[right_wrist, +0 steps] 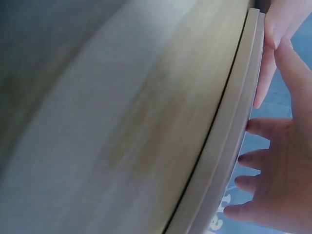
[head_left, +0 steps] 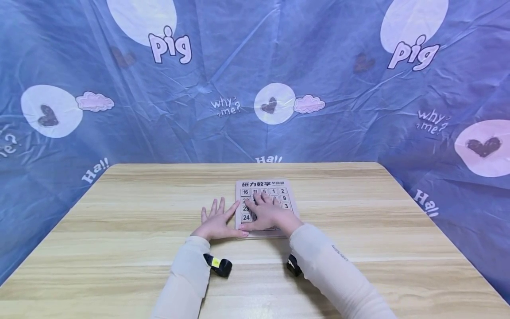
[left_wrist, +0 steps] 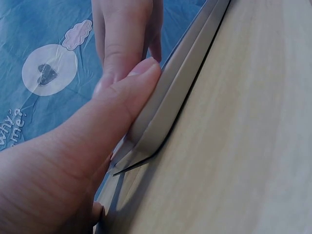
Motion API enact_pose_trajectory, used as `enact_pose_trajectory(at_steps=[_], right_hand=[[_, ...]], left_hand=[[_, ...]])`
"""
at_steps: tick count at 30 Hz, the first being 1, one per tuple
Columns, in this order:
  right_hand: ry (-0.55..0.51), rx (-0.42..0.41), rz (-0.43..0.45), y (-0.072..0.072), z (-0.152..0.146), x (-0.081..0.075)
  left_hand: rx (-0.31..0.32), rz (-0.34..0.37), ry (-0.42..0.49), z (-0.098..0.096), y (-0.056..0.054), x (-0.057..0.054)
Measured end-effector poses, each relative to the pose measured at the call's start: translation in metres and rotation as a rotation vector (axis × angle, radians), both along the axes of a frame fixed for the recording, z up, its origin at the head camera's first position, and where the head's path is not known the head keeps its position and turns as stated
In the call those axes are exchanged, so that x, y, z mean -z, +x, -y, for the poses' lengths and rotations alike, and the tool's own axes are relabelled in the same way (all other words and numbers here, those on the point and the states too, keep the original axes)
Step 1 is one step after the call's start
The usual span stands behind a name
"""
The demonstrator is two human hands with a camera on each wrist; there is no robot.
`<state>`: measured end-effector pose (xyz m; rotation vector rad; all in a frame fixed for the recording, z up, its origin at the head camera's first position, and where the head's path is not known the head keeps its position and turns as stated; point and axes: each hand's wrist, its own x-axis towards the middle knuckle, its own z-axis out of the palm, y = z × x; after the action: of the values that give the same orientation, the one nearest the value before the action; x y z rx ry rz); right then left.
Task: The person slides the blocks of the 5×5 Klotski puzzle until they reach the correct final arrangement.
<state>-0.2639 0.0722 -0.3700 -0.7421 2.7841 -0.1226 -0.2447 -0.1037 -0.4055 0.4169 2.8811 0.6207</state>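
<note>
A flat sliding number puzzle (head_left: 283, 198) with a pale frame and numbered tiles lies on the table in the head view. My right hand (head_left: 268, 215) is spread over it, its fingertips touching the tiles and covering many of the numbers. At the puzzle's left side is my left hand (head_left: 217, 223), fingers fanned out, thumb along the front left corner and index fingertip at the left edge. The left thumb (left_wrist: 122, 97) rests against the puzzle's side (left_wrist: 170, 97) in the left wrist view. Seen from the right wrist, the right fingers (right_wrist: 256, 158) reach down onto the board's top.
The light wood table (head_left: 139, 212) stretches well beyond the puzzle on all sides. Behind it hangs a blue printed cloth (head_left: 223, 53). A black wrist camera (head_left: 221, 266) is strapped on the left sleeve, another (head_left: 293, 266) on the right.
</note>
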Motion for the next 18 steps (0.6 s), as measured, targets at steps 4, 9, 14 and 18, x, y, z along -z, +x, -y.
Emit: enact_pose_trajectory(at_steps=[4,9,14,18], right_hand=[[0.012,-0.025,0.0,0.004,-0.001,-0.002],[0.015,-0.055,0.017,0.011,-0.003,-0.005],[0.022,-0.077,0.011,0.017,-0.005,-0.007],[0.013,-0.084,0.013,0.02,-0.005,-0.006]], left_hand=[[0.005,-0.003,0.0,0.001,-0.001,0.0],[0.01,0.007,-0.001,0.002,-0.002,0.001],[0.011,0.011,0.002,0.002,-0.001,0.0],[0.014,0.009,0.0,0.002,-0.001,0.0]])
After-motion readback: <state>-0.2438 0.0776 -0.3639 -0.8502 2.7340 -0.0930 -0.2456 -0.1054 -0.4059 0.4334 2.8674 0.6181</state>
